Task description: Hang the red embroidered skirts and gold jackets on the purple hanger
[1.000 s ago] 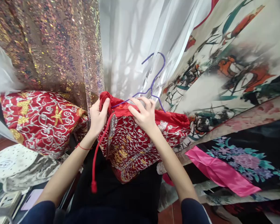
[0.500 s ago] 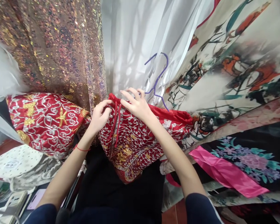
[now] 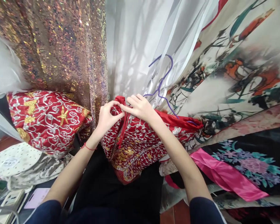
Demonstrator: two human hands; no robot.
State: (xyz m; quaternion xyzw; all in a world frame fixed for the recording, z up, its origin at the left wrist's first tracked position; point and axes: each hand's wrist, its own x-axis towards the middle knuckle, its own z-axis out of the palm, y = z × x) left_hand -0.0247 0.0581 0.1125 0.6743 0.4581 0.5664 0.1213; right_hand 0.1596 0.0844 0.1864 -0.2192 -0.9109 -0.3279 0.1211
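Note:
A red garment [image 3: 140,147] with silver and gold embroidery hangs over my lap from a purple hanger [image 3: 160,85], whose lower bar runs inside the red top edge. At the garment's upper left corner, my left hand [image 3: 108,117] is closed, thumb and forefinger pinching the red edge beside a thin red cord [image 3: 122,132]. My right hand [image 3: 141,109] lies just to the right, its fingers bent down onto the same edge and their tips meeting the left fingertips. The cloth between the fingertips is mostly hidden.
At the left lies another red embroidered piece [image 3: 50,119], above a white dotted cloth bag [image 3: 15,158] and a pink phone-like object [image 3: 35,198]. Behind hang a sequined cloth [image 3: 60,46] and a sheer white curtain [image 3: 133,40]. Painted fabric [image 3: 224,77] and a pink sash [image 3: 228,174] are at the right.
My left hand has moved right and its thumb and forefinger have closed on the edge. My right hand's raised fingers have come down, and the hands now meet. Hanger and garment appear slightly further right.

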